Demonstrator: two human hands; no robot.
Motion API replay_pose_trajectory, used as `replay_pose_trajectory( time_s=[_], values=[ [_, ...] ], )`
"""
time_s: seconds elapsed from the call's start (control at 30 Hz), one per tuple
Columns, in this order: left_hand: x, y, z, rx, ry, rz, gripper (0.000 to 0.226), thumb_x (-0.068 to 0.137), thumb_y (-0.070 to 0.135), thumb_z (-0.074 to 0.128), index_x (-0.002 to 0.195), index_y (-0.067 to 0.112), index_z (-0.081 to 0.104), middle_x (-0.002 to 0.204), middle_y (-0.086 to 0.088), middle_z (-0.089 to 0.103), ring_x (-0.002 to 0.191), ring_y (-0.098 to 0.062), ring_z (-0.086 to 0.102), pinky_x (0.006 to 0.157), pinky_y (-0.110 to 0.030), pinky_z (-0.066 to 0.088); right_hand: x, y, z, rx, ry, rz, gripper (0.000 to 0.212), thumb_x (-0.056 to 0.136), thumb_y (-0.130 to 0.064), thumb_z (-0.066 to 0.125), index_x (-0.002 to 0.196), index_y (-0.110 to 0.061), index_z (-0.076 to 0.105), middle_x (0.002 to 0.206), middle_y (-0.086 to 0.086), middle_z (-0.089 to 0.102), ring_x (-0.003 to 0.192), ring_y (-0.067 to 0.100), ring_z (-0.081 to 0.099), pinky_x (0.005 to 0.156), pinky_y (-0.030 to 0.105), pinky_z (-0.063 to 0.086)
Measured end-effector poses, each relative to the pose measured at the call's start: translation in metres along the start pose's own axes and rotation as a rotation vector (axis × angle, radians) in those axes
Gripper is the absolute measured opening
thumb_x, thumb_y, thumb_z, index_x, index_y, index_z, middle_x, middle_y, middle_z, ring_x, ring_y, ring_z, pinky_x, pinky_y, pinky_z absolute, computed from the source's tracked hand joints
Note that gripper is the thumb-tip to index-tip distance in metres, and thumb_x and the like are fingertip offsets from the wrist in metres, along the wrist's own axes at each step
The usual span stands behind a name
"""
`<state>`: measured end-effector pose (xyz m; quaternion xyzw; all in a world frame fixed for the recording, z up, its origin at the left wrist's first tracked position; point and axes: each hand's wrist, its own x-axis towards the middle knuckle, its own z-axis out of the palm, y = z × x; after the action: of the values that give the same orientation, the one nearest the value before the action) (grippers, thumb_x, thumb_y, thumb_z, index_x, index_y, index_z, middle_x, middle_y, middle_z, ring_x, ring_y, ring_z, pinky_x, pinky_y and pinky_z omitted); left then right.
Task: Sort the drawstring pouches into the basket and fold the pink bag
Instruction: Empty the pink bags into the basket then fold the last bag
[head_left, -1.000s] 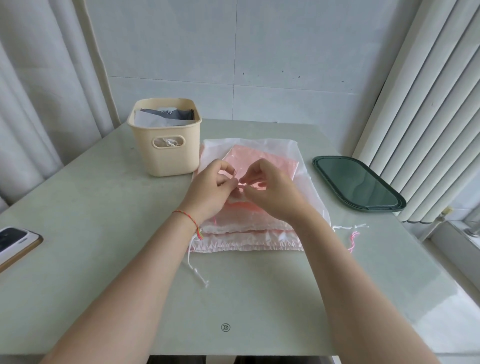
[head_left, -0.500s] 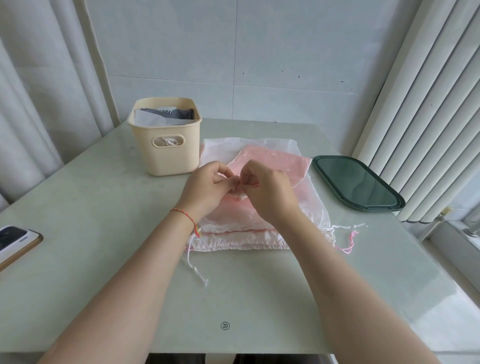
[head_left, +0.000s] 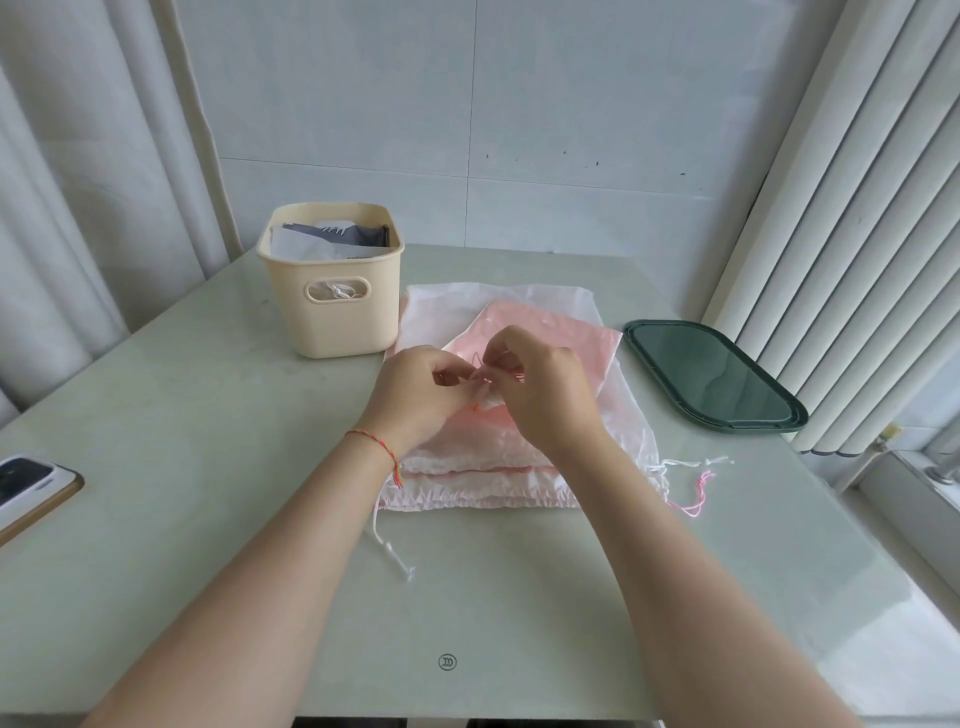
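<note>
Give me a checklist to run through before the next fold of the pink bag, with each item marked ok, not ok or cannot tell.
1. Both hands on the pink bag: left hand and right hand pinch its near edge: ok.
2. Bag flat: lifted at the hands: not ok.
3. Pink drawstring tucked in: trails on the table: not ok.
4. Basket within reach, upright: ok.
5. Room left in basket: cannot tell.

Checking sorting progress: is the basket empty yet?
Not empty: the basket already holds grey and white pouches, visible above its rim.
</note>
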<state>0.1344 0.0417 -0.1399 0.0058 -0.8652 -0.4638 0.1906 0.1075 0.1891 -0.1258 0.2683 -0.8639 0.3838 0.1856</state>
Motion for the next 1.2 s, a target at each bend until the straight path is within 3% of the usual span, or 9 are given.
replay_pose_trajectory(
  time_s=[0.3,0.43,0.5,0.57,0.7,0.83,0.9,1.03,1.2],
  values=[
    [0.001,-0.002,0.005,0.046,0.084,0.045,0.01,0.081,0.024,0.075,0.073,0.019,0.074,0.071,0.01,0.063,0.063,0.0,0.055,0.06,-0.012,0.038,0.002,-0.002,0.001,-0.224,-0.144,-0.044,0.019,0.091,-0.005,0.056,0.105,-0.007,0.069,0.1,0.008,0.067,0.091,0.027,0.06,0.075,0.041,0.052],
    [0.001,-0.001,0.007,0.108,0.087,0.093,0.006,0.076,0.014,0.077,0.076,0.014,0.072,0.074,0.007,0.056,0.066,-0.003,0.052,0.062,-0.009,0.037,0.001,-0.002,0.002,-0.337,-0.215,-0.096,0.02,0.089,0.002,0.052,0.107,-0.001,0.06,0.104,0.012,0.057,0.1,0.027,0.05,0.072,0.031,0.038],
    [0.0,-0.001,0.008,0.159,0.092,0.13,0.01,0.072,0.014,0.079,0.076,0.014,0.071,0.074,0.007,0.054,0.065,-0.003,0.05,0.063,-0.011,0.038,0.0,0.0,0.003,-0.381,-0.208,-0.106,0.021,0.089,0.004,0.049,0.108,-0.003,0.058,0.106,0.011,0.054,0.102,0.027,0.047,0.074,0.028,0.034],
    [0.001,-0.002,0.007,0.225,0.086,0.17,0.011,0.071,0.014,0.08,0.076,0.013,0.07,0.077,0.003,0.053,0.065,-0.011,0.05,0.066,-0.022,0.044,0.0,0.003,0.004,-0.399,-0.212,-0.076,0.02,0.092,0.001,0.049,0.108,-0.007,0.058,0.105,0.006,0.05,0.101,0.025,0.047,0.079,0.029,0.033],
    [0.001,-0.004,0.006,0.299,0.081,0.26,0.003,0.078,0.012,0.075,0.079,0.01,0.072,0.081,0.004,0.05,0.07,-0.015,0.05,0.067,-0.028,0.042,0.003,0.0,0.0,-0.214,-0.321,0.119,0.018,0.098,-0.009,0.046,0.106,-0.01,0.061,0.1,0.003,0.053,0.094,0.023,0.052,0.08,0.031,0.042],
    [0.002,-0.005,0.008,0.289,0.078,0.348,0.002,0.08,0.009,0.072,0.079,0.011,0.071,0.081,0.002,0.057,0.067,-0.015,0.051,0.064,-0.028,0.042,0.003,-0.002,-0.013,0.131,-0.406,0.397,0.018,0.099,-0.016,0.052,0.086,-0.012,0.064,0.063,-0.003,0.053,0.059,0.012,0.045,0.049,0.016,0.034],
    [0.002,-0.005,0.01,0.24,0.075,0.353,0.011,0.08,0.005,0.071,0.085,0.013,0.064,0.082,0.001,0.058,0.068,-0.017,0.054,0.066,-0.033,0.048,0.002,0.0,-0.016,0.237,-0.419,0.483,0.023,0.098,-0.017,0.054,0.079,-0.01,0.065,0.054,-0.002,0.049,0.049,0.01,0.04,0.044,0.013,0.033],
    [0.0,-0.002,0.009,0.127,0.055,0.329,0.023,0.087,0.006,0.064,0.093,0.021,0.047,0.089,0.003,0.057,0.075,-0.015,0.062,0.069,-0.037,0.055,0.003,0.004,-0.013,0.511,-0.396,0.583,0.028,0.097,-0.011,0.057,0.07,-0.007,0.066,0.059,0.007,0.051,0.049,0.015,0.041,0.046,0.02,0.035],
    [-0.002,-0.003,0.01,0.107,0.055,0.427,0.015,0.074,0.005,0.075,0.079,0.013,0.063,0.096,0.003,0.05,0.072,-0.015,0.06,0.068,-0.033,0.055,0.002,0.013,-0.009,0.671,-0.41,0.58,0.027,0.097,-0.005,0.052,0.074,0.003,0.064,0.062,0.01,0.045,0.051,0.019,0.031,0.049,0.028,0.021]
  ],
)
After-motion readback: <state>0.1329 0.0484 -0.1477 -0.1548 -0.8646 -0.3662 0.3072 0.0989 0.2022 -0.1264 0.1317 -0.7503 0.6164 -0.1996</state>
